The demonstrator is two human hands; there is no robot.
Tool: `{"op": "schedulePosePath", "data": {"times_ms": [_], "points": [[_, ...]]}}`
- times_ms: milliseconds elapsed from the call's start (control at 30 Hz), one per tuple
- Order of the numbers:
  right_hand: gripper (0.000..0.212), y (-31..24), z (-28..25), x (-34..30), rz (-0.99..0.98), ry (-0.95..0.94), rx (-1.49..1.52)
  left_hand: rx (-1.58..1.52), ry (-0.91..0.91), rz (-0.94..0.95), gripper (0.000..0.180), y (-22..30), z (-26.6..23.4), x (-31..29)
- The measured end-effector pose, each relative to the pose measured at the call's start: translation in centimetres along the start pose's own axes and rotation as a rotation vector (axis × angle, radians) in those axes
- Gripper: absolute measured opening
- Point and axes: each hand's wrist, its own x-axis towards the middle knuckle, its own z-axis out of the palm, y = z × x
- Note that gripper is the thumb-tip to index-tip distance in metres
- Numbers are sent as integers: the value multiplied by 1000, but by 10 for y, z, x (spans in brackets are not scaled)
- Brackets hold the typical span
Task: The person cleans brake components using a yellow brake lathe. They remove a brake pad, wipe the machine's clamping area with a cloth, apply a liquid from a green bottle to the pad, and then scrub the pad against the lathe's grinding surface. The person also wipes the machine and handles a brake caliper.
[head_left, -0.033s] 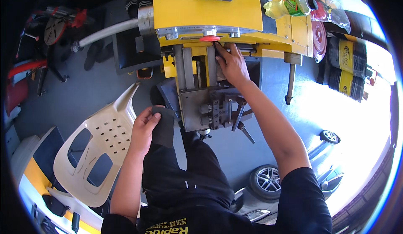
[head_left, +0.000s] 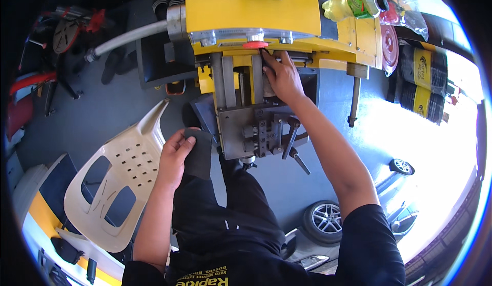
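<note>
Dark sheet, pinched at its upper edge by the left hand beside the yellow machine, seems light and flexible, best held edgewise; whether the right hand grips anything, I cannot tell.

Grey floor, cream chair on it at left, car wheels on it at lower right

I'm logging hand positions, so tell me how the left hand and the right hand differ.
The left hand grips a dark sheet in front of the legs; the right hand reaches in at the yellow machine, close to the red disc.
The left hand's thumb lies on the sheet; the right hand's fingers extend toward the disc.
Both are bare.
</note>
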Motion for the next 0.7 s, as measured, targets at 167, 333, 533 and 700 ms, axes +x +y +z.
{"op": "schedulePosePath", "data": {"times_ms": [167,333,533,700], "points": [[37,18,-22,9,102,-275,118,31,-47,21,28,3,11,2],[34,25,-32,-8,46,-418,176,101,-20,44,28,2,19,1],[37,26,-29,-16,-133,-775,-71,102,-49,7,29,-8,24,3],[33,27,-41,-11,-184,-797,-85,166,-62,17,30,-13,36,2]]}}
